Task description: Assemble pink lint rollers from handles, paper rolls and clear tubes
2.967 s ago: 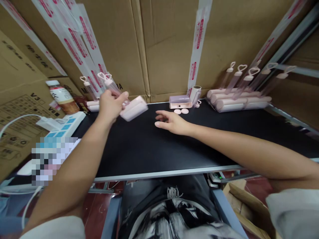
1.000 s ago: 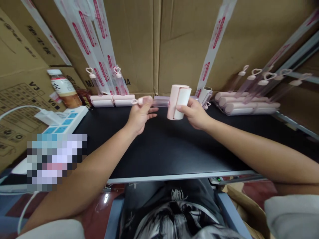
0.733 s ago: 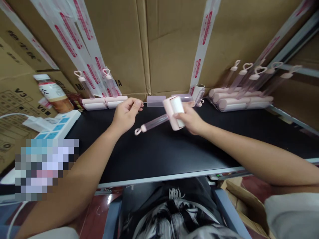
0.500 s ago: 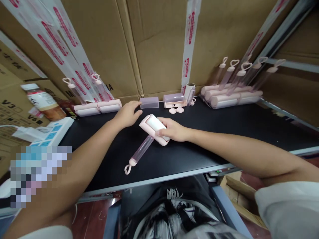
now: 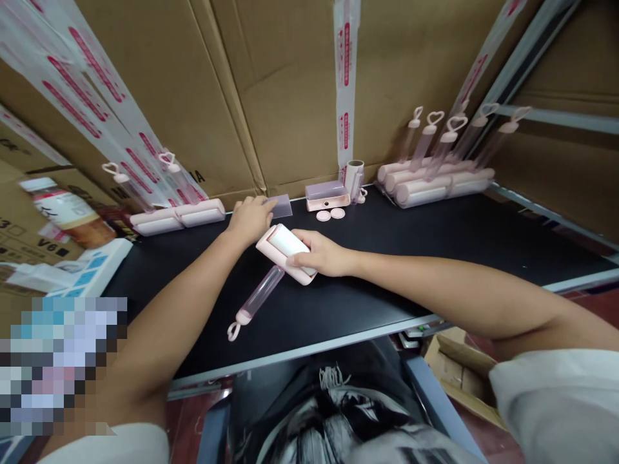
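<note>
My right hand [image 5: 322, 252] is wrapped round a pink lint roller [image 5: 290, 251] with a white paper roll, held tilted above the black table. Its clear tube handle [image 5: 261, 296] points down and left and ends in a pink heart-shaped loop. My left hand [image 5: 249, 219] is at the back of the table, its fingers closed on the left end of a translucent purple cover [image 5: 281, 207]. The fingers hide that end of the cover.
Right of the cover lie a pink roller housing [image 5: 327, 196], two pink round caps [image 5: 330, 214] and an upright white roll [image 5: 354, 174]. Finished-looking lint rollers stand at left [image 5: 178, 216] and right [image 5: 435, 183]. A bottle [image 5: 62, 212] and power strip [image 5: 97, 270] are at far left.
My left hand has moved onto the purple cover, which has turned slightly. My right hand still holds the lint roller in much the same pose. The whole view has shifted a little.
</note>
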The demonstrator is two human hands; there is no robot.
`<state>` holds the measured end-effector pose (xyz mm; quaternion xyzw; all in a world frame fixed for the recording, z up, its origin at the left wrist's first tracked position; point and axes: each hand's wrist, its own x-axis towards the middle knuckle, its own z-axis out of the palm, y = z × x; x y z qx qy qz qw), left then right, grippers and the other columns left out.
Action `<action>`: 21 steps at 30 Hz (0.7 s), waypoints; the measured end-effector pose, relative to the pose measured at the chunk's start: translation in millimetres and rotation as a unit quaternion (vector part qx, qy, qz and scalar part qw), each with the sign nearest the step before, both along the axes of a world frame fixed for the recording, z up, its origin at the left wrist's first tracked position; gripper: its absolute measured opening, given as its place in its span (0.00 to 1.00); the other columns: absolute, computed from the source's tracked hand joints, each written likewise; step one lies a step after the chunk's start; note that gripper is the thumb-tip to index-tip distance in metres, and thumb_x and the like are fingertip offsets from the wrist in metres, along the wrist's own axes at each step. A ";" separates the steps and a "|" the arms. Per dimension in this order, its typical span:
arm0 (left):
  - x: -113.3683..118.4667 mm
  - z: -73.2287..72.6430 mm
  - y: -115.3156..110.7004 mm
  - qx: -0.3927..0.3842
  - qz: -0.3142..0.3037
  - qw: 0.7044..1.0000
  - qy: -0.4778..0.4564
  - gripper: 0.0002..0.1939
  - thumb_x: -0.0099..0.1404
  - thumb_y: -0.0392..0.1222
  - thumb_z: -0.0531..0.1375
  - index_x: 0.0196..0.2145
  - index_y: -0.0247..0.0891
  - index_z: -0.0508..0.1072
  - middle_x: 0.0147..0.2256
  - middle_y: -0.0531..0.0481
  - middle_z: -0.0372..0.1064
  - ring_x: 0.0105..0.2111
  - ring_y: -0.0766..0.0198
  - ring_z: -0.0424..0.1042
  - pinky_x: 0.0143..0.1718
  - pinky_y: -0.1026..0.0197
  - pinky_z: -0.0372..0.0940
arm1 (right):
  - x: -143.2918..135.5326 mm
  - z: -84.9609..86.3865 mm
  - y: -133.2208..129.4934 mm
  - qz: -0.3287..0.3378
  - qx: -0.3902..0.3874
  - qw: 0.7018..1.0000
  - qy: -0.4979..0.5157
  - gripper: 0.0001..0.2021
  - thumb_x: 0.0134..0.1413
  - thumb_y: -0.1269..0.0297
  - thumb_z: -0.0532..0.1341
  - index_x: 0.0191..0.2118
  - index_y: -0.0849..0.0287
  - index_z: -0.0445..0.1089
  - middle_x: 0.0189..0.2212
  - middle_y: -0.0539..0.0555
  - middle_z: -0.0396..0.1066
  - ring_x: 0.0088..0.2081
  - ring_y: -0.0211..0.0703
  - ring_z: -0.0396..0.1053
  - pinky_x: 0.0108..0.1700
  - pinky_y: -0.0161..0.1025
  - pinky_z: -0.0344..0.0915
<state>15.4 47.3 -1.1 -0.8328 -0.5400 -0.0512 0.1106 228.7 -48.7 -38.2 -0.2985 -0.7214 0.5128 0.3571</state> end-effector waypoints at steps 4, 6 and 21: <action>-7.2 2.4 -26.1 -0.002 -0.042 0.971 -0.234 0.22 0.78 0.46 0.51 0.59 0.38 0.79 0.60 0.37 0.77 0.60 0.46 0.74 0.64 0.43 0.66 | -0.6 -2.3 -1.6 -0.060 0.003 0.998 -0.009 0.21 0.49 0.48 0.71 0.40 0.57 0.67 0.32 0.47 0.67 0.33 0.41 0.63 0.33 0.38 0.61; -5.7 2.7 -45.0 -0.044 -0.069 0.912 -0.402 0.26 0.79 0.57 0.50 0.52 0.37 0.80 0.50 0.40 0.81 0.49 0.51 0.78 0.56 0.49 0.71 | -0.9 -1.5 -3.6 -0.070 -0.030 0.997 -0.013 0.21 0.50 0.48 0.71 0.42 0.55 0.66 0.31 0.47 0.68 0.29 0.40 0.65 0.27 0.38 0.62; -3.3 7.3 -82.2 -0.286 -0.059 0.800 -0.524 0.23 0.62 0.62 0.70 0.33 0.42 0.68 0.19 0.59 0.61 0.15 0.70 0.59 0.15 0.66 0.53 | 9.6 23.6 0.5 -0.036 0.071 0.985 -0.155 0.29 0.67 0.32 0.54 0.35 0.57 0.68 0.28 0.53 0.72 0.29 0.45 0.70 0.31 0.42 0.65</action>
